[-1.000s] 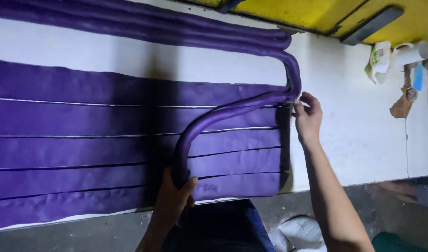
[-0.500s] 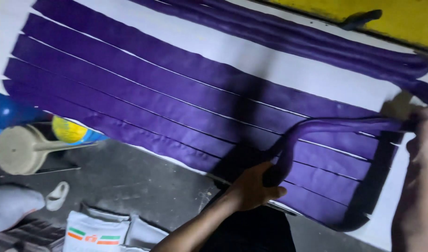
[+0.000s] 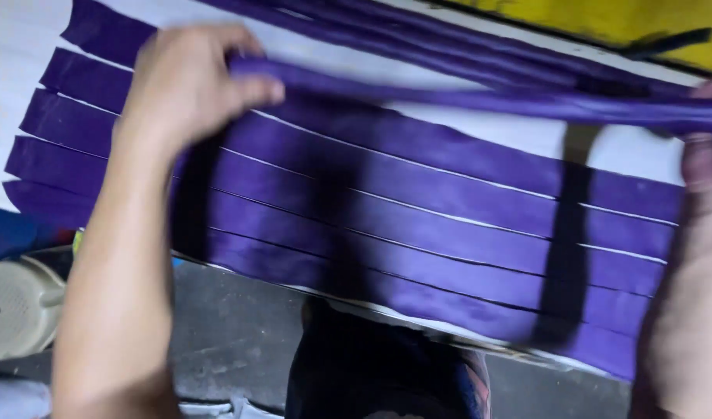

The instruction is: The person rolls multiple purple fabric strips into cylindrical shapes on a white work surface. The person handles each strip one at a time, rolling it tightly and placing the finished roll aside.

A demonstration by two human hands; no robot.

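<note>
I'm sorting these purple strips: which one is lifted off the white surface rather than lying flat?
The purple strip stretched between the left hand and right hand. It hangs in the air and casts shadows; the other flat strips lie side by side on the white surface.

The left hand [image 3: 187,87] is raised above the work surface, fingers curled closed around one end of a long, narrow purple fabric strip [image 3: 480,99]. The strip spans nearly level across the frame to the right hand [image 3: 705,167], which grips its other end at the right edge; that hand is blurred and partly out of frame. Beneath the raised strip, flat purple fabric strips [image 3: 418,225] lie side by side, parallel, on a white table surface [image 3: 628,155], with thin white gaps between them. More purple strips [image 3: 418,39] lie bunched near the far edge. A beige round plastic object [image 3: 14,306] sits at lower left on the grey floor [image 3: 232,326].
</note>
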